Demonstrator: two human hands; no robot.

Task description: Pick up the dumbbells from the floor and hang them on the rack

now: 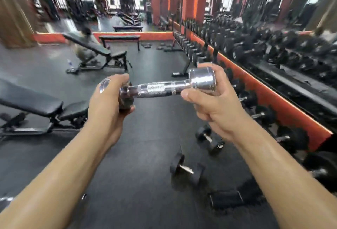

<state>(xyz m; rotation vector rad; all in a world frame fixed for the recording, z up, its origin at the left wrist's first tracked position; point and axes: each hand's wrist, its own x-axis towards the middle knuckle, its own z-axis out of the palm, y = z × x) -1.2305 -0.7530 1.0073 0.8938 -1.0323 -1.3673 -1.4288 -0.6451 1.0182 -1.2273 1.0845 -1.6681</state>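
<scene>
**Chrome dumbbell up in both hands, 3 black ones on floor**

Head view: the chrome dumbbell (158, 89) is off the floor (142, 137), held roughly level w/ its right end a bit higher, spanning btwn the two hands. Left hand (109, 97) grips the left head, fingers curled over the top and thumb under it. Right hand (213, 108) holds the right head: thumb lies along the front near where the handle meets the head, fingers wrap behind. The knurled handle is bare btwn the hands.

Below the right hand, a black dumbbell (209, 140) lies on the floor. A second black dumbbell (186, 169) sits under the right forearm, nearer the person. A third black dumbbell (226, 199) is nearer still, partly hidden by that forearm.

Rack (187, 66) runs away to the right of and beyond the right hand, along an orange strip at the base of a mirror wall, loaded w/ black dumbbells; detail blurred.

Left of the left hand is a black workout bench (36, 104). Beyond the left hand stands an incline bench (102, 49) w/ a crouched person (85, 44) behind it, blurred. Further back, a flat bench (120, 37).
</scene>
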